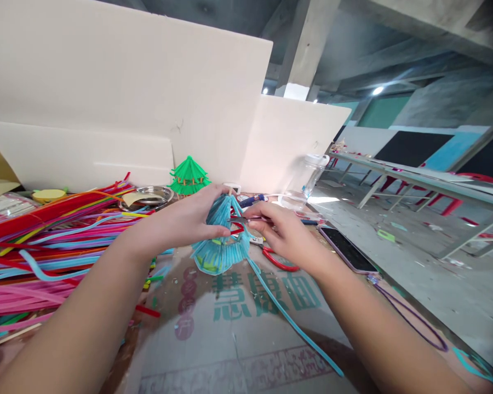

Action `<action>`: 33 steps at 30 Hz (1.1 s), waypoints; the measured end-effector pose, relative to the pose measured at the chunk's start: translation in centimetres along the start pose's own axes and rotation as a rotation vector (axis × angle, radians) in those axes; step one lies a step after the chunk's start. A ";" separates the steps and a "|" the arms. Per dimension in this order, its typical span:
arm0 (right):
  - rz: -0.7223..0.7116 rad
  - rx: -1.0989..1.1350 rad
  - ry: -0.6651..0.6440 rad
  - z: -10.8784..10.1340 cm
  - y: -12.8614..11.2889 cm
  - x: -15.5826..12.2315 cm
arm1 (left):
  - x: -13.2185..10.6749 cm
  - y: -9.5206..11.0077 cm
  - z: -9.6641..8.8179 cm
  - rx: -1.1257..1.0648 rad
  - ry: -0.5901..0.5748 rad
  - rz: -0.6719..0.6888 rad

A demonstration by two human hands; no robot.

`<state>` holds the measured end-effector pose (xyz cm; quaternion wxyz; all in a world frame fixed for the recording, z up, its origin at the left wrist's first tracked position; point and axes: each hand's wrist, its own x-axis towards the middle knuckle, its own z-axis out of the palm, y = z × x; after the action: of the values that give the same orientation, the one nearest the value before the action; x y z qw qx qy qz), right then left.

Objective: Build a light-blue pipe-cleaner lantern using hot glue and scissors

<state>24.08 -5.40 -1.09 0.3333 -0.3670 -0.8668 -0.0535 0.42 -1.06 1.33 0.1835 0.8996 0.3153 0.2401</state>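
Note:
My left hand [199, 219] is closed around the upper part of a light-blue tiered model [219, 254] made of fuzzy pipe cleaners, with a cone-like top and a flared lower tier. Pinched in my right hand [277, 227] is a thin pointed metal tool [239, 219], its tip against the model's right side; its exact kind is unclear. From the model's lower right, a loose blue pipe cleaner [293, 323] trails towards the front of the table. Red-handled pliers [280, 261] lie just under my right hand, partly hidden by it.
Bundles of coloured pipe cleaners [45, 257] cover the left side. Behind stand a green tiered model [189, 176], a steel bowl [150, 197], a clear plastic bottle [306, 178] and white boards [119, 82]. A phone [348, 250] lies by the table's right edge.

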 end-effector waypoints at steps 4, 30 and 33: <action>-0.087 -0.185 0.088 -0.1 -0.4 -0.1 | 0.0 -0.2 -0.2 0.002 0.017 -0.033; -0.079 -0.040 0.115 1.1 0.8 -0.1 | 0.1 0.1 0.3 0.049 0.007 0.015; -0.093 -0.031 0.132 1.1 0.7 -0.1 | 0.1 0.1 0.3 0.057 0.010 0.008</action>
<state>23.99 -4.61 -2.15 0.3809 -0.3272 -0.8582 -0.1064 0.72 -1.14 1.13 0.1551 0.9046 0.3191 0.2363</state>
